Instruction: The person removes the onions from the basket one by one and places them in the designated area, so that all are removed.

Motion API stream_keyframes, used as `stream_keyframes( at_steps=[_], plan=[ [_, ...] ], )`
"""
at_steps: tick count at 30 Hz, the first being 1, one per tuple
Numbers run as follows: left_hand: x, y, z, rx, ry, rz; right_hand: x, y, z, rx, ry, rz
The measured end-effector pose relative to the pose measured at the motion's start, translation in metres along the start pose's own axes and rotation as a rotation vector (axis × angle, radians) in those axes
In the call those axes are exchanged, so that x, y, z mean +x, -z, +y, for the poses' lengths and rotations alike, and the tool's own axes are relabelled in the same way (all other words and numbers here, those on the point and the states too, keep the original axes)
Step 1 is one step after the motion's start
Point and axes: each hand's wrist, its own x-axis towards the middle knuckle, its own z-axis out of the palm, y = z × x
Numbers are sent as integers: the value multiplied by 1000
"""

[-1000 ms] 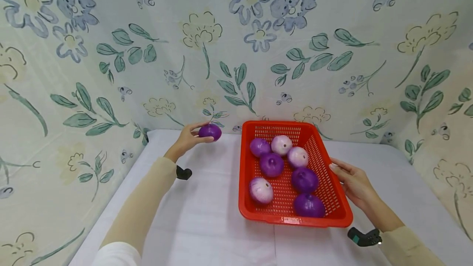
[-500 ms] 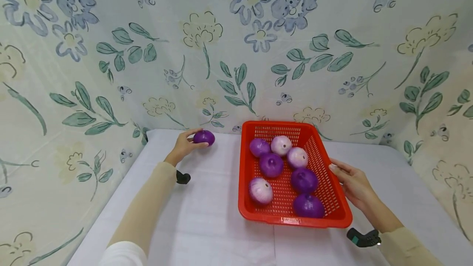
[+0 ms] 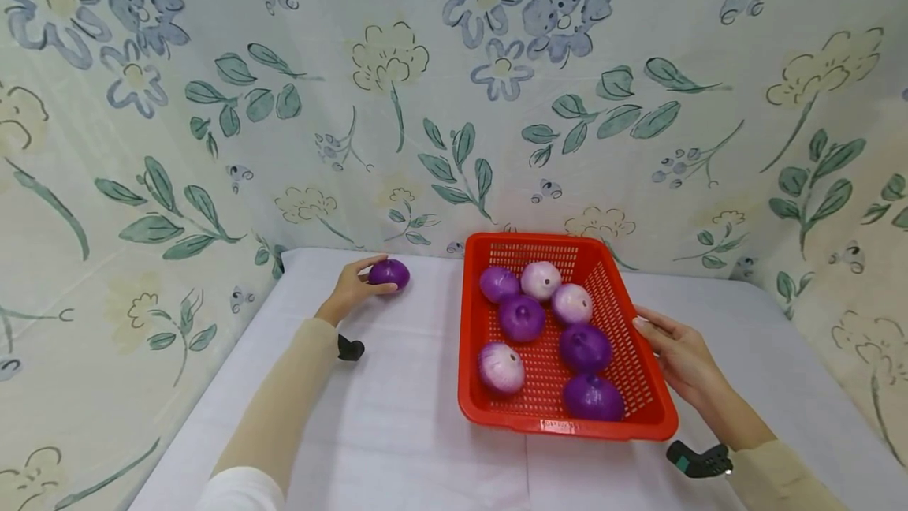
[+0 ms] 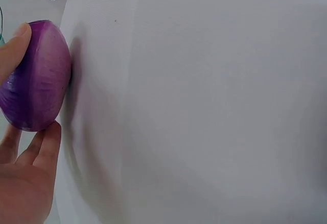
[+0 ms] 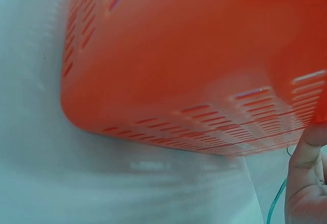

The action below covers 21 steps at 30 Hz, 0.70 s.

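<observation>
At the back left of the table, my left hand (image 3: 349, 288) holds a purple onion (image 3: 392, 275) between thumb and fingers. In the left wrist view this onion (image 4: 43, 81) sits close over the white cloth, a thumb (image 4: 14, 50) at one end and fingertips at the other. A red plastic basket (image 3: 468, 322) stands right of centre with several onions in it, some deep purple (image 3: 585, 346), some pale pink-white (image 3: 501, 367). My right hand (image 3: 684, 357) grips the basket's right rim. The right wrist view shows the basket's slotted outer wall (image 5: 179, 71) and part of that hand (image 5: 306, 178).
A white cloth (image 3: 404, 385) covers the table. Behind and at the sides hangs a floral curtain (image 3: 319, 101), meeting the table's back edge. Dark wrist devices (image 3: 698, 460) are worn on both arms.
My left hand has moved left and down toward the table with the purple onion in it. My right hand and the basket have stayed in place.
</observation>
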Motion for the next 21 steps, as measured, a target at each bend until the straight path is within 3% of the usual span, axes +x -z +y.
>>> stream_keyframes(
  at_steps=[7, 14, 21],
  plan=[
    [-1, 8, 5, 77, -1, -35, -1, 1, 0, 40, 13, -8],
    [-2, 23, 15, 132, -96, -46, -1, -1, -1, 34, 10, -6],
    [-11, 32, 44, 153, -226, -123, -1, 0, -1, 36, 13, -6]
  ],
)
